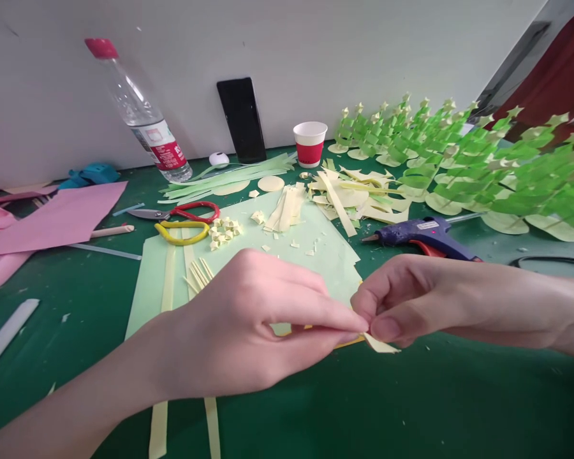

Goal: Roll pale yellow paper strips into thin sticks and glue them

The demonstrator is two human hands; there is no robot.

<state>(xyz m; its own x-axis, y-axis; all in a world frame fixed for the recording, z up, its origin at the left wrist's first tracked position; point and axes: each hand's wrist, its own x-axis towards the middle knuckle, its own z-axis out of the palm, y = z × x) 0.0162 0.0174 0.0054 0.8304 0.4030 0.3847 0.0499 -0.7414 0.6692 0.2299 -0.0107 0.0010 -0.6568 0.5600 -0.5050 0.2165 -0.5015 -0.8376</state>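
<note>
A pale yellow paper strip (381, 346) is pinched between my two hands, its short end sticking out below the fingertips. My left hand (268, 325) grips it with thumb and forefinger. From the other side, the thumb and fingers of my right hand (411, 306) close on the same strip, fingertips touching those of the left. Under the hands lie light green paper sheets (249, 233). On them sit a cluster of small folded paper stars (224, 232), several thin paper sticks (199, 274) and a stack of cream strips (287, 207). Longer strips (159, 424) extend under my left arm.
Scissors (186, 220) lie left of the stars, and a blue glue gun (411, 234) lies right. Behind stand a water bottle (148, 127), a phone (242, 121) and a paper cup (310, 143). Green paper plants with star tops (444, 153) crowd the right; pink paper (57, 217) lies left.
</note>
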